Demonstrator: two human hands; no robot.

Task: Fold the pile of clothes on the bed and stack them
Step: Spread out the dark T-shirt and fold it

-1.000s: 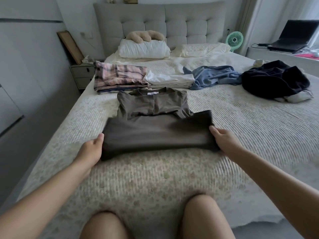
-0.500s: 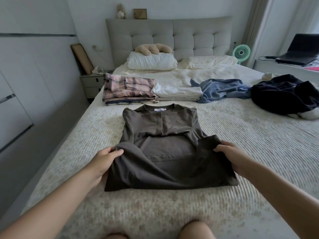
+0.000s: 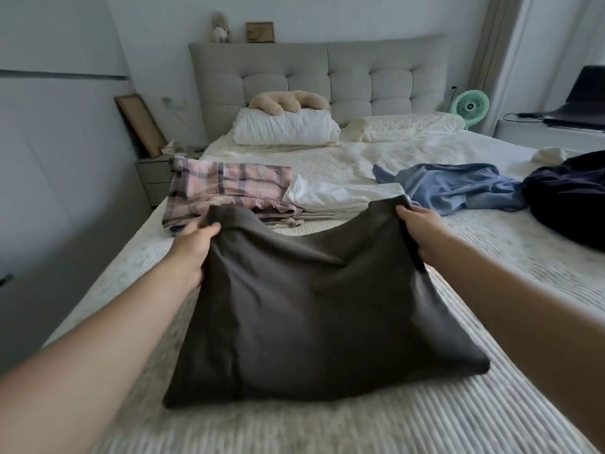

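Bedroom, big bed (image 3: 425, 404). Brown shirt (image 3: 311, 306) lies mid-bed toward the foot edge, left hand (image 3: 193, 247) and right hand (image 3: 422, 231) each clamped on a far corner. Looks soft, light, floppy; corner holds should stop sagging.

A wide bed (image 3: 425, 404) with a pale ribbed cover fills most of the frame. In the lower centre a dark grey-brown garment (image 3: 304, 319) lies on it. Behind it, centre left, sit a folded pink plaid piece (image 3: 229, 185) and folded white clothes (image 3: 340, 198). At right lie a crumpled blue shirt (image 3: 458, 188) and a dark navy heap (image 3: 569, 198). Two pillows (image 3: 284, 129) rest at the head.
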